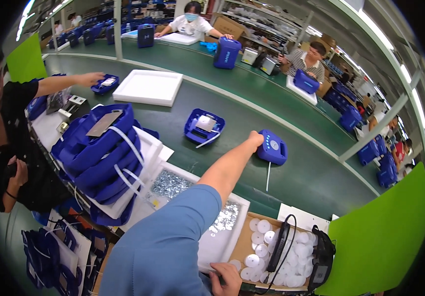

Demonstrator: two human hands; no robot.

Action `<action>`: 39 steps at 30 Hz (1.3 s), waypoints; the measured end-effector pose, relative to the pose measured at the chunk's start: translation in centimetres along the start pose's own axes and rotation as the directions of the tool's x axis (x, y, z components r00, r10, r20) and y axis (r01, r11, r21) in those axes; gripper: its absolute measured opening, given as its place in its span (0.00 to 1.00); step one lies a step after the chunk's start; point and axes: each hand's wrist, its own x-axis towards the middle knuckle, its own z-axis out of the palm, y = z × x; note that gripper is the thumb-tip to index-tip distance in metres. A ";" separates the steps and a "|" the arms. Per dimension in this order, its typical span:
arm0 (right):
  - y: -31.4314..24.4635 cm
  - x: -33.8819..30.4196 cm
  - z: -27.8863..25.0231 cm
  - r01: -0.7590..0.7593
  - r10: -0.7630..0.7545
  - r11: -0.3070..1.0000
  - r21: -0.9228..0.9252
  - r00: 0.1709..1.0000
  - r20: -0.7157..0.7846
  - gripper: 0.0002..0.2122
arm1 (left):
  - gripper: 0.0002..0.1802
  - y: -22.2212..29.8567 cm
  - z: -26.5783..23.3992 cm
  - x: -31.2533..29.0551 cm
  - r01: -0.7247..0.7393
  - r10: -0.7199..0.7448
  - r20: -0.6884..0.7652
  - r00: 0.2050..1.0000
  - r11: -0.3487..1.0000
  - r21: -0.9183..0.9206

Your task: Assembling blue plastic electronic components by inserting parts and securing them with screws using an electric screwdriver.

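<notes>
My left arm in a blue sleeve reaches far out over the green conveyor belt (301, 182). My left hand (255, 139) is closed on the near edge of a blue rounded device (273, 147) with a pale round panel; a thin white strap (268, 176) trails from it. My right hand (226, 278) sits low at the front edge of a white tray (212, 244), fingers curled; what it holds is hidden. The tray carries heaps of small metal screws (169, 184).
A cardboard box of white discs (259, 242) with a black hand tool (278, 242) lies right of the tray. Stacked blue shells (99, 148) stand at left. An open blue shell (203, 126) and white foam tray (148, 87) lie on the belt. Green dividers (378, 237) flank me. A co-worker's hand (90, 78) reaches in at left.
</notes>
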 end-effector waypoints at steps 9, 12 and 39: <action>0.7 -0.4 -1.0 -0.017 0.017 1.000 0.016 0.999 -0.030 0.10 | 0.29 6.5 -3.0 -15.3 -0.327 0.457 0.156 0.876 0.324 0.888; -0.1 0.2 -0.5 0.090 -0.092 0.991 0.094 0.996 0.015 0.09 | 0.24 3.8 -12.0 -14.1 0.180 0.724 -0.128 0.677 0.006 0.984; -0.2 5.0 -8.5 0.524 -0.527 0.816 -0.243 0.848 0.056 0.28 | 0.19 13.2 -23.2 -52.2 -0.884 0.173 0.904 0.390 0.345 0.315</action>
